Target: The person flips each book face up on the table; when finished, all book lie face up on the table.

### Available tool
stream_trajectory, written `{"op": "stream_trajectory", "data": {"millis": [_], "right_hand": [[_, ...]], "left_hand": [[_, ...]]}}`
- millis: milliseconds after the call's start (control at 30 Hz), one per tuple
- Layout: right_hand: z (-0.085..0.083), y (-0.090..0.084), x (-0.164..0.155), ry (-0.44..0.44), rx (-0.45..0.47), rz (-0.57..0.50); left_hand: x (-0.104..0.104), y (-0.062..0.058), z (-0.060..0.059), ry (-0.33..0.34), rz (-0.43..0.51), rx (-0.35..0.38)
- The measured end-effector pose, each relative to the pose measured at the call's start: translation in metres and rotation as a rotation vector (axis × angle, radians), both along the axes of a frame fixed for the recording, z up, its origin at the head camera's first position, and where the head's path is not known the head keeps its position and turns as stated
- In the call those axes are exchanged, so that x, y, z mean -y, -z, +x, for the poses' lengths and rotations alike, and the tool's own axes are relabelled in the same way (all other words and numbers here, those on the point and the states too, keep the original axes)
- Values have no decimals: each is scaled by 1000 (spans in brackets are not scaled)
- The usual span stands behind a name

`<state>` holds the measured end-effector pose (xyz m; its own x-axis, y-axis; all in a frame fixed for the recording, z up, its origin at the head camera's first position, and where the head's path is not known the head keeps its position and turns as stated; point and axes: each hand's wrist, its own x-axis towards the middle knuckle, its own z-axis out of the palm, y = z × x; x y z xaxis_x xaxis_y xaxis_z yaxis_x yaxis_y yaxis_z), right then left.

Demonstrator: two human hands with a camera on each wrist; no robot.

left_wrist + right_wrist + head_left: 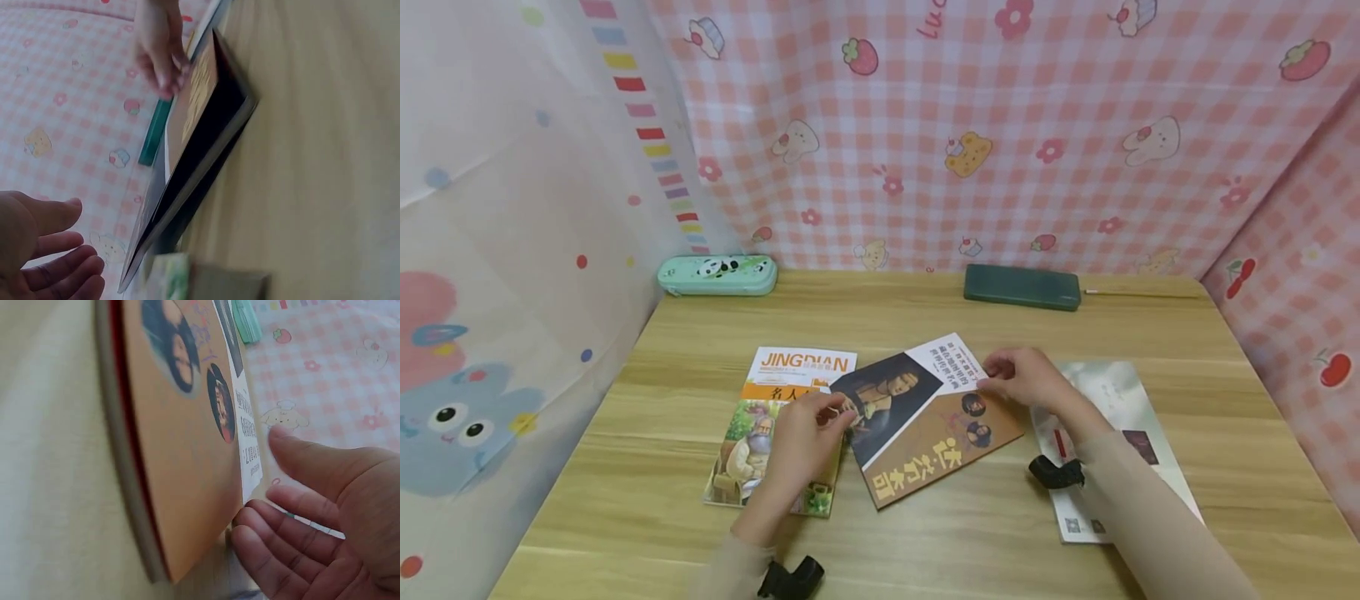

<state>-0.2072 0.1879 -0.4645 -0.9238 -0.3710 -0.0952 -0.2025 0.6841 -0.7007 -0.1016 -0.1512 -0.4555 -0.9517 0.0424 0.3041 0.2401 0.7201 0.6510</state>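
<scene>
- Lower centre of the head view: the left hand (805, 442) is hovering at the brown book's (925, 417) left edge, fingers loosely open, gripping nothing.
- Centre: the right hand (1026, 379) is touching the book's right corner, fingers nearly straight; a pinch cannot be told.
- Judging, the book is being positioned; next calls for a firm two-handed hold.
- Behind, the JINGDIAN book (778, 425) is lying partly hidden.
</scene>
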Motion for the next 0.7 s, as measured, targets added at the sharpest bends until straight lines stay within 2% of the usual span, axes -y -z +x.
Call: {"op": "stream_trajectory", "data": {"millis": [333,533,700], "right_hand": [[20,0,-10,-37,-13,43],[29,-3,-18,-76,8,32],[37,-4,-27,-121,-28,34]], "left_hand": [[6,3,-35,57,-51,13],[8,9,-47,68,-11,71],[10,12,-54,75,27,58]]}}
